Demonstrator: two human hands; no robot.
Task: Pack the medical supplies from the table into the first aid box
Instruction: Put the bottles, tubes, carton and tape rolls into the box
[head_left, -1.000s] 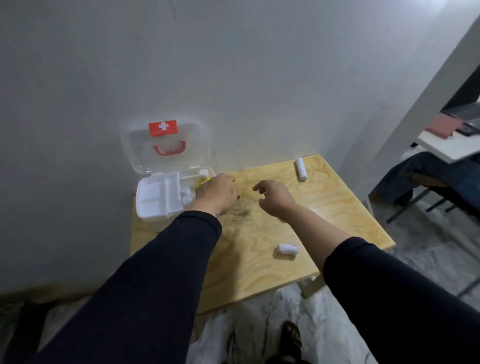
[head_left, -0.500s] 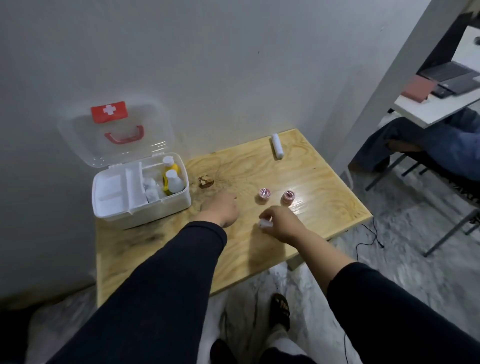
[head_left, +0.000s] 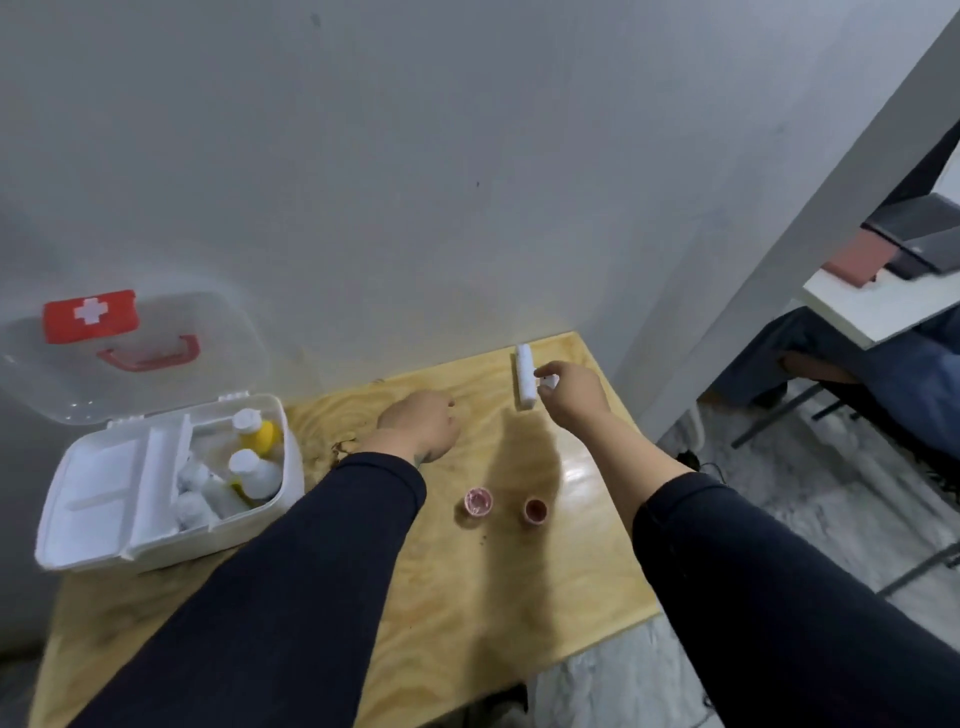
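The white first aid box (head_left: 93, 551) stands open at the table's left, its clear lid with a red cross leaning on the wall. Inside are white bottles (head_left: 254, 470), one with a yellow body (head_left: 262, 434), and small white rolls. My right hand (head_left: 574, 392) is at the far right, shut on a small white roll (head_left: 549, 382), its fingertips beside a long white bandage roll (head_left: 524, 376) lying on the wood. My left hand (head_left: 421, 423) hovers fisted over the table's middle. Two small pink tape rolls (head_left: 478, 502) (head_left: 535, 510) sit nearer me.
The wooden table (head_left: 467, 597) stands against a grey wall. A dark stain marks the wood by my left wrist. At right, past a grey pillar, a seated person's legs (head_left: 883, 374) and a white desk with a laptop (head_left: 924, 234) are close.
My right hand picked up the small white roll from the near table and carried it to the far right, beside the long bandage roll. My left hand moved forward. The camera shifted.
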